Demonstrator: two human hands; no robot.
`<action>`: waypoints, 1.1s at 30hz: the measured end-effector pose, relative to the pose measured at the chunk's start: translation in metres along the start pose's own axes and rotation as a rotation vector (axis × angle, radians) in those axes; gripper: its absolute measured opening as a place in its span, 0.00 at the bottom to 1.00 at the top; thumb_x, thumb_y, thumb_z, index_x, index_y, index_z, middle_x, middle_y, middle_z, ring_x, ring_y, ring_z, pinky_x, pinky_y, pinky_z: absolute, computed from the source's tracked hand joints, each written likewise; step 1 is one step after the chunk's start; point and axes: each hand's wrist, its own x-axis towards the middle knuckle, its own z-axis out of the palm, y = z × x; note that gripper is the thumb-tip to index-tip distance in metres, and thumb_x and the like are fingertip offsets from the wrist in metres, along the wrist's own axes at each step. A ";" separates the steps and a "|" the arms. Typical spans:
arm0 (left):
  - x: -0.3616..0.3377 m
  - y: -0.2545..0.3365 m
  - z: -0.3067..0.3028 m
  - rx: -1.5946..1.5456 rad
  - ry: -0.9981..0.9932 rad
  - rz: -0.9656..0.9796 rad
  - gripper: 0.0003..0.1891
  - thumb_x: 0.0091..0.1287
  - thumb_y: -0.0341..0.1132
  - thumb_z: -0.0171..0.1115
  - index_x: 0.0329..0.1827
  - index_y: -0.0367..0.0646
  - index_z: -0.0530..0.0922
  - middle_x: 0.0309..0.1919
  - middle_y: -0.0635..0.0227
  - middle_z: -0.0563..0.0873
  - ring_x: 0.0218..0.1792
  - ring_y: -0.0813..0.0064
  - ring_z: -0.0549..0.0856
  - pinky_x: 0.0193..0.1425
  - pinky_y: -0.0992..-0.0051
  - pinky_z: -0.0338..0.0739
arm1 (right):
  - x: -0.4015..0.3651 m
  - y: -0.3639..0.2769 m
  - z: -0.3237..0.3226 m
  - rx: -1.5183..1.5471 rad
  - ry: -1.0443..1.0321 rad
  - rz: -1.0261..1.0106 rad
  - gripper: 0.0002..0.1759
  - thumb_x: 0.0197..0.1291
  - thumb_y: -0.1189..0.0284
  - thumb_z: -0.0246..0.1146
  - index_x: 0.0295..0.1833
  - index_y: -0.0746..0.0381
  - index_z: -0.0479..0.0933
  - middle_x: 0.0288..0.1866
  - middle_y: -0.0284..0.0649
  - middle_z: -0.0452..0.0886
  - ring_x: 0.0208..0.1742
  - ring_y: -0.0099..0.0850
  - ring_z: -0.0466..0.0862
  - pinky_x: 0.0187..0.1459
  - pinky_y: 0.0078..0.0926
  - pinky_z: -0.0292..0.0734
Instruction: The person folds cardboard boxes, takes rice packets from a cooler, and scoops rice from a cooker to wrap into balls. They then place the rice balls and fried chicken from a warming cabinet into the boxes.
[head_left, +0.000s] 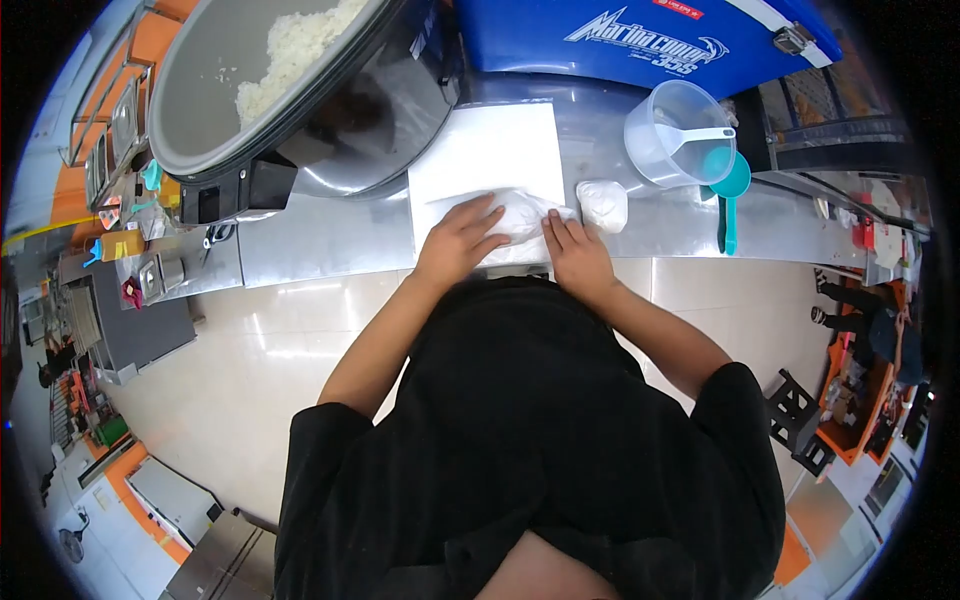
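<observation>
In the head view, the left hand (458,243) lies spread on a white paper bundle (518,214) at the near edge of the white sheets (488,150), apparently steadying it. The right hand (582,262) touches its right end; whether it pinches cannot be told. Another wrapped bundle (602,206) sits just right, seemingly within reach.

The one camera sits on the person's head and looks forward and down. The tabletop (325,238) spreads across 12 o'clock, with the left hand (460,243) and right hand (580,258) near. The black shirt (520,400) is close at 6 o'clock. The round view is very wide, catching floor (250,370) toward 8 o'clock.
</observation>
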 end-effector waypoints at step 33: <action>-0.017 -0.038 -0.032 0.167 -0.136 0.159 0.13 0.56 0.25 0.62 0.46 0.41 0.83 0.45 0.65 0.86 0.45 0.63 0.86 0.50 0.68 0.84 | 0.004 0.003 0.002 0.293 0.074 0.206 0.35 0.52 0.79 0.59 0.71 0.67 0.69 0.30 0.43 0.82 0.39 0.43 0.77 0.46 0.42 0.75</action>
